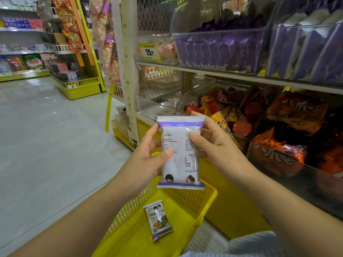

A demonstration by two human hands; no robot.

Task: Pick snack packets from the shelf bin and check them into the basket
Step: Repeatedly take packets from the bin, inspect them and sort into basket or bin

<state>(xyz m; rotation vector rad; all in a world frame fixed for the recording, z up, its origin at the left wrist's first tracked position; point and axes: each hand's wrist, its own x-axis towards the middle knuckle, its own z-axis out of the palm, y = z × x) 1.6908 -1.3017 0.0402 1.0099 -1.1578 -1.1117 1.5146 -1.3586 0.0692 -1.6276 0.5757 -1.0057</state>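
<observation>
Floor [46,136] takes the whole left half: pale tile, open room running back to the yellow racks [81,86] in the far aisle. Shelf unit [213,71] walls off the right side; its white post [128,80] stands behind and just left of the hands. On the upper shelf, clear bins [219,51] are packed with purple packets standing on edge, with a yellow price tag [149,52] to their left. On the lower shelf, open-fronted bins hold loose orange and red bags [278,154], their front edges near the right wrist.

Yellow basket [209,193] sits low centre, below both forearms, right side near the shelf unit's yellow base. It has perforated walls and its far rim lies just under the held packet's bottom edge.

Snack packet [180,154], white with purple bands top and bottom, is held upright over the basket with the printed back toward the camera, clear of the shelf and rim.

Left hand [146,160] grips the packet's left edge, thumb pressed on the lower front, fingers curled behind. Right hand [217,143] pinches the upper right, thumb on the front, index finger at the top corner. Both forearms reach in from the bottom, wrists roughly level.

Second packet [159,219] lies flat on the basket bottom, face up, skewed, apart from the walls.
</observation>
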